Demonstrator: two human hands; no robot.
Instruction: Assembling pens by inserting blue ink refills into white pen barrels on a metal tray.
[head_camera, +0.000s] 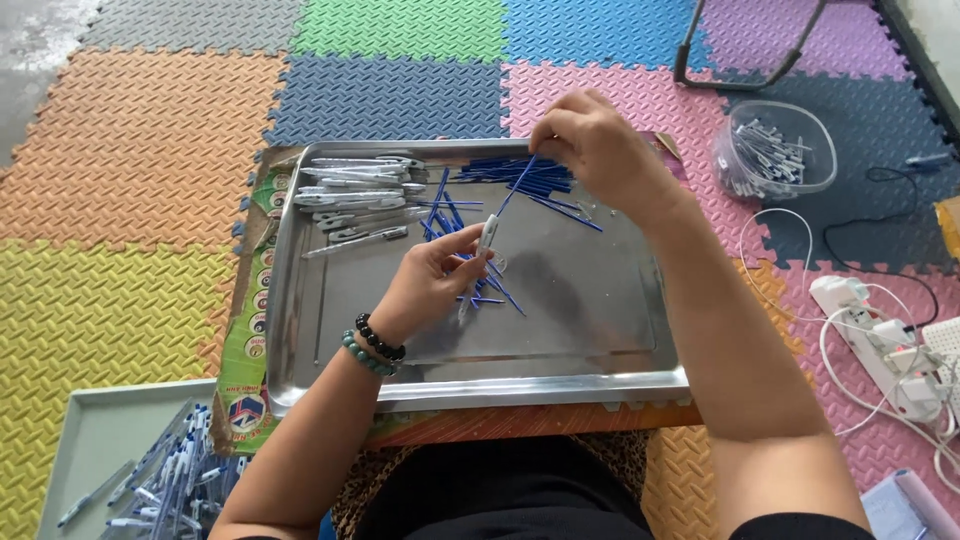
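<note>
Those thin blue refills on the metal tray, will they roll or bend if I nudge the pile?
The blue refills look thin, round and probably light, so on the smooth metal tray they would likely roll or scatter. The one in the right hand stays straight, so probably fairly stiff, though slender enough to flex.
</note>
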